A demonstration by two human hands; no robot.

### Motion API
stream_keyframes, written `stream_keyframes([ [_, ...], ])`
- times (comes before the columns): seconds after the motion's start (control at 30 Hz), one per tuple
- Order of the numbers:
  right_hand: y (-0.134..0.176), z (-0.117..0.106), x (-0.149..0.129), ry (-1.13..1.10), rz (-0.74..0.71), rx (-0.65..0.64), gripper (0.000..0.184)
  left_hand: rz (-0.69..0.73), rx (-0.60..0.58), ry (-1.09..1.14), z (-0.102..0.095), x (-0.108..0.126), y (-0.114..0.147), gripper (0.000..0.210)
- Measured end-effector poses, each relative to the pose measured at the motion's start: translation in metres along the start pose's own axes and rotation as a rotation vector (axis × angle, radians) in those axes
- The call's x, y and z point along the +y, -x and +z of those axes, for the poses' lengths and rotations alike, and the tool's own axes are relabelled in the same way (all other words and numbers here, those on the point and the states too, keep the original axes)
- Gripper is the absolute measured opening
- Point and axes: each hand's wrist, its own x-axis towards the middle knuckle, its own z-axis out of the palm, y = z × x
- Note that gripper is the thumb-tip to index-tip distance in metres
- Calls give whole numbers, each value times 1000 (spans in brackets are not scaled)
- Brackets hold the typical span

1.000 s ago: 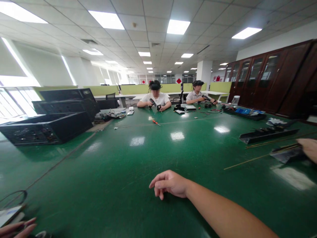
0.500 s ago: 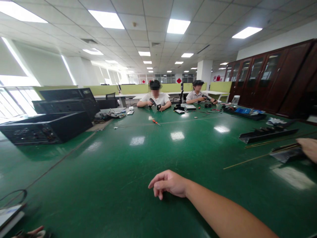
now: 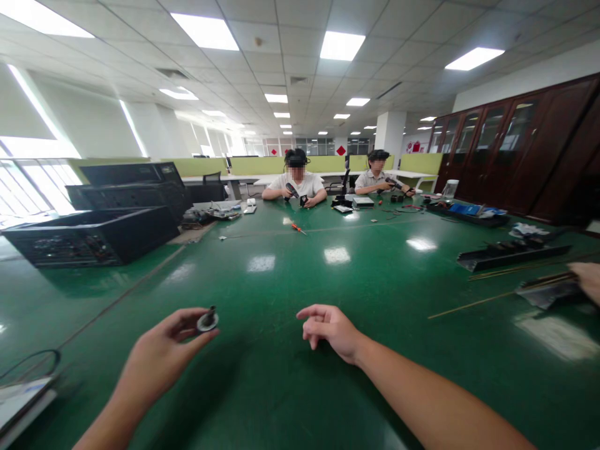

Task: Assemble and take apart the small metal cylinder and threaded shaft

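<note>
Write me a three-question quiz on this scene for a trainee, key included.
1. Which of the person's own hands holds the small dark cylindrical part with a pale round rim?
2. True or false: the bare right hand holds nothing visible.
3. Where does the orange-handled screwdriver lie?
A) inside the black box-shaped computer case
B) on the glossy green tabletop
C) inside the dark brown cabinet

Key: 1. The left hand; 2. True; 3. B

A green table bears an open dark case at ten o'clock, an orange screwdriver at twelve, a black trough at two
</note>
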Motion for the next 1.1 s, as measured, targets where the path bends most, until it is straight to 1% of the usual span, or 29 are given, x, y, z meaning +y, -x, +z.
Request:
stream_keyframes([
  [0.03,-2,-4,1,41,-31,69,35,21,-99,45,17,10,-7,54],
  [0.1,-6,-12,3,171,-80,205,36,91,-227,112,54,29,-17,47],
  [0.2,-11,-23,10,397,-121,358,48,157,-322,142,107,46,-19,44],
  [0.27,-13,-26,14,494,-129,401,56,177,-375,170,131,47,-15,42],
  [0.33,-13,-25,16,550,-131,405,61,226,-442,192,145,43,-11,37],
  [0.43,-12,-21,16,624,-138,352,58,290,-483,200,149,34,-6,32],
  [0.5,-10,-18,14,663,-132,306,48,266,-470,234,148,31,-5,34],
  [0.57,-9,-16,11,681,-121,291,38,227,-473,277,147,30,-4,35],
  [0.67,-8,-16,8,673,-106,291,25,207,-503,298,147,31,-4,30],
  [0.73,-7,-16,6,652,-91,277,19,210,-508,300,147,32,-5,25],
  [0.87,-6,-17,5,589,-61,256,18,210,-498,310,147,33,-6,24],
  [1.1,-6,-15,3,513,-32,266,15,212,-485,345,148,30,-6,25],
])
